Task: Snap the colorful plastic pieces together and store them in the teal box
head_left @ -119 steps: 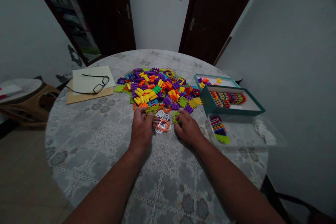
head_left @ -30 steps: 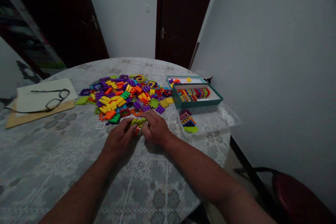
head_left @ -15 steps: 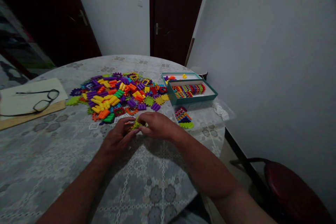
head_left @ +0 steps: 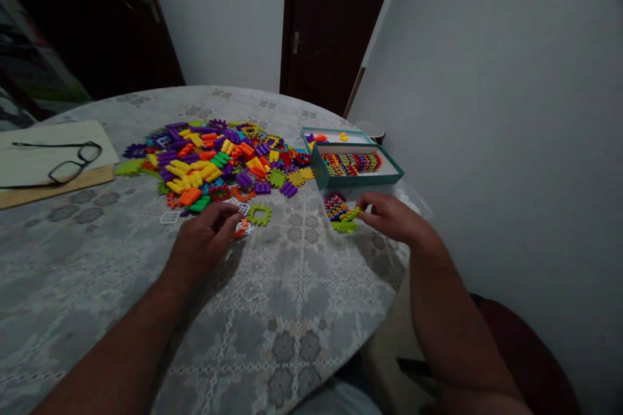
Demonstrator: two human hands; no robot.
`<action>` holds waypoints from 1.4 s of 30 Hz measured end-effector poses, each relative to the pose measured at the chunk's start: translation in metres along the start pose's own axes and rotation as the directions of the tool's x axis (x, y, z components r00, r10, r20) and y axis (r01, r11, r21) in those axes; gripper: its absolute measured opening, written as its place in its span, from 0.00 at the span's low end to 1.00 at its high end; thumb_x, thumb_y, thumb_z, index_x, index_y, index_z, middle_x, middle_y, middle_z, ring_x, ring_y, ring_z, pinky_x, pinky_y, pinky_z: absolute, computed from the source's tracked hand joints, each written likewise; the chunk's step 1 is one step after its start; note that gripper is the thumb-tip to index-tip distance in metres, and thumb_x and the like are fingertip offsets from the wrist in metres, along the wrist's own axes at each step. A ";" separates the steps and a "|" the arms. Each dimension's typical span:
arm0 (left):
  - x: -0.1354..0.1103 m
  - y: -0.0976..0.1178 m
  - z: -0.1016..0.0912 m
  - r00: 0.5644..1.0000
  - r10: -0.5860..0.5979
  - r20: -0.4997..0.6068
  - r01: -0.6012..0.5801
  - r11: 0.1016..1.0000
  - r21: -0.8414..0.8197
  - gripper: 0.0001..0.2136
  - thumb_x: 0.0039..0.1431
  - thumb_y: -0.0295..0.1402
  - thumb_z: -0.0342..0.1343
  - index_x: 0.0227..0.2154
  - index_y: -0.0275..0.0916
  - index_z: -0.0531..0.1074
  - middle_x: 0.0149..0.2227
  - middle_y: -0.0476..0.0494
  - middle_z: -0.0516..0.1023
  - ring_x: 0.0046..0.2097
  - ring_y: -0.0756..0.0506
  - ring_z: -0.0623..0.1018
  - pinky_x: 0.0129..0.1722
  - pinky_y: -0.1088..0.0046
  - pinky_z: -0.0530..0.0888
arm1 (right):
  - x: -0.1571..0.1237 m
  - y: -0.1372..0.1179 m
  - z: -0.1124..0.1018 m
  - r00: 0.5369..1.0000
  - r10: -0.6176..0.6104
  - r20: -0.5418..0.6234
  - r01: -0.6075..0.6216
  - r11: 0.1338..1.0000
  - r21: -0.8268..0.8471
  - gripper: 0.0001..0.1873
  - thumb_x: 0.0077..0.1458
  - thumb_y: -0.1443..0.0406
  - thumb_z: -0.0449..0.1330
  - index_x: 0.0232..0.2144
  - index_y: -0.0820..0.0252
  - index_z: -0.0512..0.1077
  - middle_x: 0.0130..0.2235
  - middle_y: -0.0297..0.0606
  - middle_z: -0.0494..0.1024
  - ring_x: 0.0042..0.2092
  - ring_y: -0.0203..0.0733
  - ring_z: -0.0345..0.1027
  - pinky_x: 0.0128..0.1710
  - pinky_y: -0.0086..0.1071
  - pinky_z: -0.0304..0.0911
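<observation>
My right hand (head_left: 387, 215) pinches a small yellow-green toothed plastic piece (head_left: 351, 214) at the right. It is over a clear plastic tray (head_left: 331, 238), where a multicoloured stack of pieces (head_left: 335, 205) and another yellow-green piece (head_left: 343, 227) lie. My left hand (head_left: 207, 233) rests near the table's middle, fingers loosely curled, thumb and index tips slightly apart. Just right of its fingertips lies a green square toothed frame (head_left: 259, 214). By the thumb are an orange piece (head_left: 240, 228) and white lattice pieces (head_left: 243, 208), partly hidden by the hand.
A heap of colourful plastic building pieces (head_left: 209, 168) covers the table's middle. Behind the tray stands a teal box (head_left: 360, 178) with rows of small coloured pieces. Glasses (head_left: 73, 165) lie on paper and a board at left. A wall (head_left: 496, 110) rises at right.
My right hand has left my left hand and moved right to the clear tray with a yellow-green piece. The green frame now lies in view beside my left hand.
</observation>
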State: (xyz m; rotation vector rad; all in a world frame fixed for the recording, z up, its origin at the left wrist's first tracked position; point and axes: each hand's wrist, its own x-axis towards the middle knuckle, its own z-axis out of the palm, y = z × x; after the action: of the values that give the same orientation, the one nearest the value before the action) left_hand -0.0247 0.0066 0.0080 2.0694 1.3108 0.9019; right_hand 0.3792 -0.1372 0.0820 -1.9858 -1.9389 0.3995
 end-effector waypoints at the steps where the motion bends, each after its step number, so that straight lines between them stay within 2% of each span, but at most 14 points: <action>1: 0.000 0.001 0.001 1.000 0.010 0.010 -0.010 1.000 0.011 0.16 0.68 0.50 0.57 0.45 0.45 0.81 0.39 0.44 0.88 0.39 0.39 0.85 0.44 0.63 0.79 | -0.002 0.004 0.004 1.000 0.011 0.006 -0.011 1.000 0.006 0.04 0.63 0.69 0.63 0.40 0.56 0.78 0.37 0.35 0.81 0.35 0.41 0.72 0.39 0.32 0.62; 6: 0.000 0.003 0.002 0.998 0.048 0.035 -0.049 0.998 0.028 0.17 0.67 0.50 0.57 0.43 0.43 0.82 0.40 0.43 0.88 0.40 0.40 0.84 0.43 0.66 0.77 | 0.002 0.006 0.028 1.000 -0.019 0.004 0.019 0.999 0.039 0.06 0.63 0.70 0.63 0.41 0.56 0.78 0.39 0.35 0.82 0.36 0.40 0.73 0.40 0.32 0.64; 11: 0.002 -0.001 -0.004 1.000 -0.007 0.000 0.007 0.997 0.074 0.16 0.68 0.48 0.56 0.44 0.43 0.81 0.39 0.43 0.87 0.40 0.39 0.84 0.43 0.65 0.77 | 0.008 0.011 0.043 0.997 -0.043 -0.061 0.044 0.999 0.006 0.09 0.60 0.73 0.65 0.41 0.55 0.79 0.42 0.37 0.82 0.41 0.42 0.74 0.45 0.33 0.65; 17: 0.006 -0.003 -0.012 0.996 -0.078 -0.051 0.083 0.989 0.121 0.17 0.69 0.49 0.55 0.48 0.44 0.81 0.44 0.41 0.87 0.44 0.37 0.85 0.47 0.63 0.78 | -0.001 0.011 0.034 0.998 -0.051 0.036 0.049 0.998 0.049 0.09 0.60 0.71 0.66 0.43 0.55 0.81 0.43 0.36 0.82 0.36 0.39 0.73 0.42 0.33 0.66; 21: 0.007 -0.003 -0.015 0.994 -0.091 -0.056 0.097 0.987 0.126 0.17 0.69 0.49 0.55 0.47 0.44 0.81 0.45 0.40 0.87 0.44 0.37 0.85 0.48 0.62 0.78 | -0.002 0.008 0.030 0.999 -0.049 0.007 0.049 0.999 0.000 0.08 0.62 0.68 0.67 0.45 0.56 0.82 0.43 0.38 0.82 0.37 0.40 0.74 0.43 0.33 0.67; 27: 0.010 -0.011 -0.024 0.994 -0.076 -0.082 0.089 0.980 0.176 0.15 0.67 0.46 0.55 0.46 0.44 0.80 0.44 0.41 0.87 0.43 0.38 0.84 0.49 0.62 0.77 | -0.005 0.004 0.035 0.999 -0.020 -0.049 0.015 0.995 -0.097 0.05 0.64 0.69 0.63 0.40 0.57 0.80 0.42 0.40 0.83 0.40 0.44 0.77 0.44 0.34 0.68; 31: 0.012 -0.021 -0.028 0.988 -0.098 -0.123 0.118 0.978 0.170 0.12 0.67 0.43 0.56 0.45 0.45 0.80 0.43 0.42 0.86 0.42 0.39 0.83 0.46 0.63 0.76 | -0.007 -0.024 0.032 0.984 -0.105 -0.145 0.090 0.990 -0.110 0.07 0.67 0.65 0.60 0.39 0.57 0.79 0.40 0.42 0.82 0.40 0.46 0.77 0.44 0.37 0.69; 33: 0.013 -0.024 -0.029 0.986 -0.125 -0.112 0.144 0.973 0.182 0.11 0.67 0.41 0.56 0.44 0.45 0.80 0.41 0.42 0.86 0.42 0.39 0.82 0.46 0.63 0.76 | -0.005 -0.050 0.033 0.971 -0.200 -0.128 0.195 0.979 -0.055 0.08 0.69 0.65 0.59 0.41 0.57 0.78 0.41 0.42 0.82 0.41 0.46 0.77 0.44 0.37 0.69; 35: 0.012 -0.024 -0.028 0.989 -0.136 -0.064 0.146 0.970 0.192 0.11 0.67 0.41 0.58 0.44 0.43 0.81 0.42 0.40 0.86 0.41 0.39 0.82 0.45 0.63 0.75 | 0.000 -0.079 0.041 0.953 -0.298 -0.052 0.300 0.954 0.026 0.07 0.71 0.64 0.58 0.44 0.56 0.78 0.42 0.41 0.82 0.42 0.45 0.78 0.45 0.37 0.69; 37: 0.010 -0.021 -0.026 0.994 -0.107 0.014 0.103 0.976 0.194 0.11 0.66 0.41 0.60 0.45 0.42 0.81 0.44 0.39 0.86 0.41 0.39 0.81 0.44 0.64 0.75 | 0.010 -0.106 0.058 0.933 -0.358 0.035 0.354 0.932 0.081 0.07 0.72 0.64 0.59 0.47 0.55 0.78 0.45 0.42 0.83 0.41 0.44 0.78 0.45 0.38 0.70; 39: 0.008 -0.018 -0.022 0.994 -0.058 0.089 0.038 0.977 0.208 0.12 0.66 0.42 0.62 0.45 0.42 0.82 0.45 0.38 0.86 0.43 0.38 0.81 0.44 0.63 0.74 | 0.027 -0.126 0.081 0.927 -0.367 0.079 0.361 0.929 0.077 0.09 0.71 0.64 0.62 0.51 0.54 0.78 0.50 0.44 0.83 0.43 0.46 0.78 0.48 0.40 0.71; 42: 0.003 -0.013 -0.015 0.988 -0.022 0.153 -0.019 0.965 0.260 0.12 0.62 0.41 0.66 0.46 0.43 0.83 0.45 0.36 0.86 0.47 0.34 0.81 0.46 0.61 0.74 | 0.059 -0.143 0.119 0.952 -0.305 0.023 0.305 0.952 0.018 0.20 0.68 0.66 0.63 0.61 0.54 0.75 0.62 0.50 0.78 0.55 0.53 0.77 0.57 0.44 0.71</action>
State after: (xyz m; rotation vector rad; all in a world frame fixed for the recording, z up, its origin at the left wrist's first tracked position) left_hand -0.0426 0.0155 0.0090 2.2848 1.4081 0.5773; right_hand 0.2011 -0.0714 0.0369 -1.6392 -2.2057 0.3565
